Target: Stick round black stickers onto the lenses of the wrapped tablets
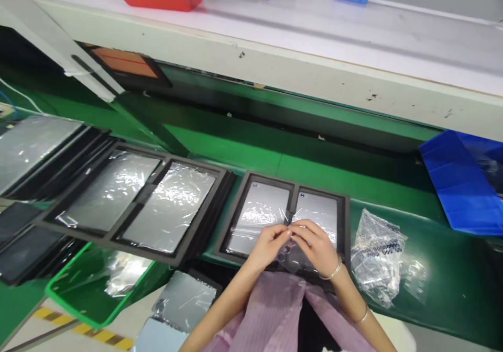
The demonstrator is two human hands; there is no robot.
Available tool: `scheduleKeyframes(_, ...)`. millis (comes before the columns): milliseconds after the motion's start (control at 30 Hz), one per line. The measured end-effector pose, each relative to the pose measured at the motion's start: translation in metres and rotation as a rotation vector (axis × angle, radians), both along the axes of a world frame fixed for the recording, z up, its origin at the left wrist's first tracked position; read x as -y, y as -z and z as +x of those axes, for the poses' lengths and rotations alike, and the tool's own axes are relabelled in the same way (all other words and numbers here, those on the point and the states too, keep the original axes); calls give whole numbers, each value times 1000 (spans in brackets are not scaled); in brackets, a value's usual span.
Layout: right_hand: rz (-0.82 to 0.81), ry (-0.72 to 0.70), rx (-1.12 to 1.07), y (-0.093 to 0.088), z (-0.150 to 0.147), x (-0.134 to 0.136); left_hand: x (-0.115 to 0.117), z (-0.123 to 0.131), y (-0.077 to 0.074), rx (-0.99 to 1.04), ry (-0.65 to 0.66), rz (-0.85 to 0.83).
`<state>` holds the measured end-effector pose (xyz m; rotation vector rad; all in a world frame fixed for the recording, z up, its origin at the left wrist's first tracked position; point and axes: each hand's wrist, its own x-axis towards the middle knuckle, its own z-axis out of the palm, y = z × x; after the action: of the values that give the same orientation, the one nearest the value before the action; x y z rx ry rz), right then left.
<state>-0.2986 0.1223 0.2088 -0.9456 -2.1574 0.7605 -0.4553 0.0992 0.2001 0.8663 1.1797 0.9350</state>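
In front of my body, my left hand (271,242) and my right hand (316,244) meet with the fingertips pinched together. Between and below them hangs a small clear plastic sheet (290,260) with round shapes on it; its exact kind is hard to make out. Under the hands lies a dark foam tray (346,221) with two compartments. Each compartment holds a flat silver panel, the left panel (261,205) and the right panel (320,210), both with a small dark round mark near the top. My right hand partly covers the right panel.
To the left is a stack of foam trays (112,231) with film-wrapped panels. Below it sits a green bin (74,310) with clear plastic inside. A crumpled plastic bag (377,257) lies right of the tray. A blue bin (459,184) stands far right; a white shelf (275,64) crosses above.
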Motion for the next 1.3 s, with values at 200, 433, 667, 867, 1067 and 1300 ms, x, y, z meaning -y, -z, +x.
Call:
scheduleKeyframes(200,-141,-69,110,-1,19,-11,-5,-31,-13,-49,404,138)
scheduleKeyframes(433,-591,94,-137,2,25,-10,-38,-31,-15,130,-97,-27)
scheduleKeyframes(667,-556,422,-420,13,15,8,-10,0,2,411,-82,-182)
scheduleKeyframes(867,-229,282,-167,4,17,12,0,11,1,366,-123,-148)
scheduleKeyframes(1067,-164,336,-193,3,16,15,4,15,2,382,-65,-54)
scheduleKeyframes(1300,-203,263,-180,2,17,15,5,15,0,172,-30,18)
